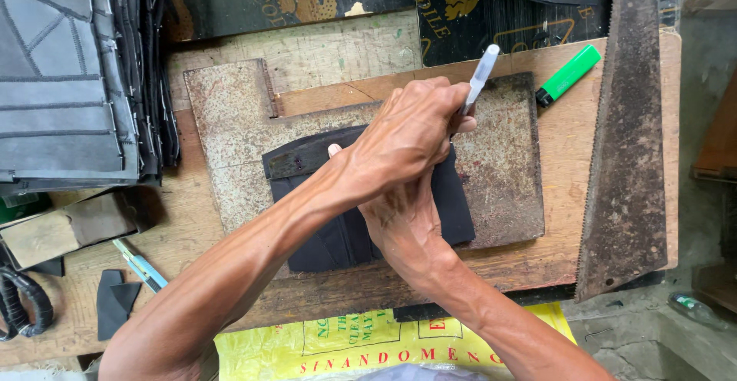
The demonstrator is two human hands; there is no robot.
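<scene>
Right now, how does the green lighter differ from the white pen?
The lighter lies loose on the wooden board; the pen is held in the left hand, which crosses over the right hand. The lighter is bright green with a black end; the pen is whitish. The lighter looks shorter and blockier; the pen is slim. Both slant the same way.

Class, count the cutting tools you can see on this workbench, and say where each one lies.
2 clearly: a rusty hand saw along the bench's right edge, and a blue-handled utility knife at lower left. The pale tool in the left hand may be another; its tip is hidden.
</scene>
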